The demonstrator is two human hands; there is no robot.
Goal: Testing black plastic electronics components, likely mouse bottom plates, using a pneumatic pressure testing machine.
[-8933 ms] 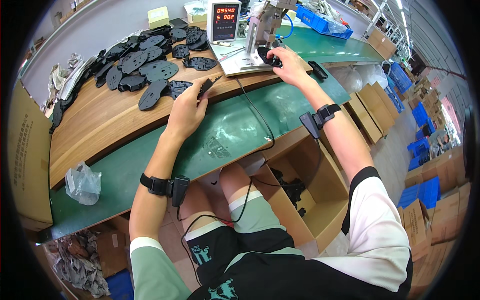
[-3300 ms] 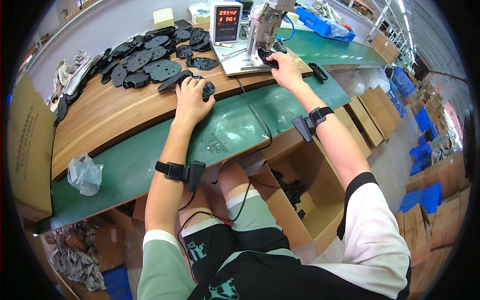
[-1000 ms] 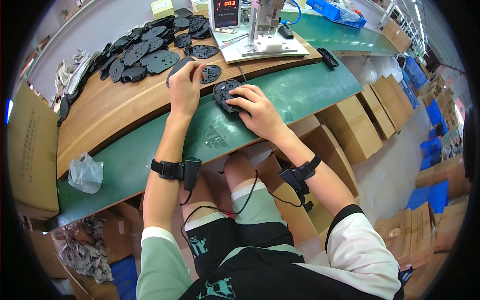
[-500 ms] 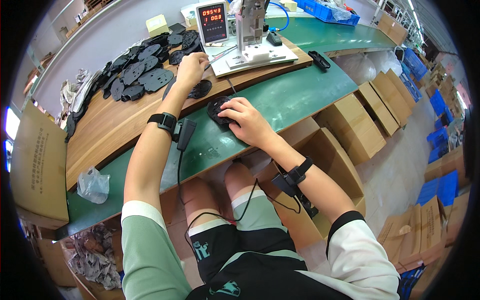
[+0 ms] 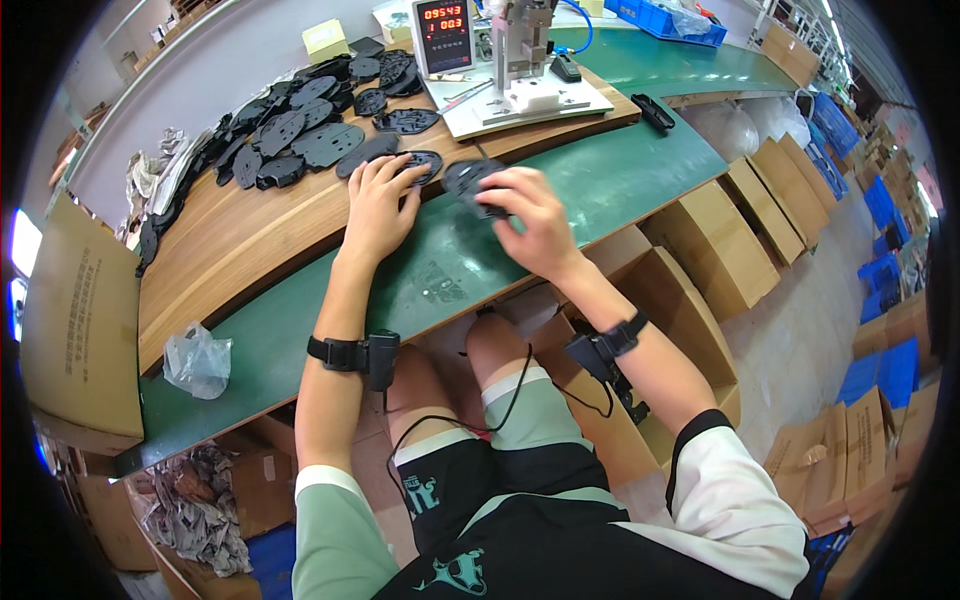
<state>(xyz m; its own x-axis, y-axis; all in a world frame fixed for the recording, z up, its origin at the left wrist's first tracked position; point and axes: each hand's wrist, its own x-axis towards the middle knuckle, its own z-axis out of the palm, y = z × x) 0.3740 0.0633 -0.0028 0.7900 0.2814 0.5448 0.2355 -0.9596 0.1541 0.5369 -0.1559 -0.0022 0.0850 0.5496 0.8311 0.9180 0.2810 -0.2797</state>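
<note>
Right hand [image 5: 530, 220] pinches a blurred black part [image 5: 466, 182] at its fingertips, green desk [image 5: 470, 255] beneath; left hand [image 5: 380, 205] meets a black oval plate [image 5: 366, 153] just beyond its fingers, grip impossible to tell!

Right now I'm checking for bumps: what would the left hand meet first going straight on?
The left hand would likely meet the black pieces at its fingertips; whether they touch is unclear.

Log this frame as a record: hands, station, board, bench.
left hand: fingertips at black parts near board's front edge; grip unclear
right hand: holding black molded part, blurred
station: metal press, display box on its left
board: wooden, bearing black plate pile
bench: green, clear plastic bag at left
</note>
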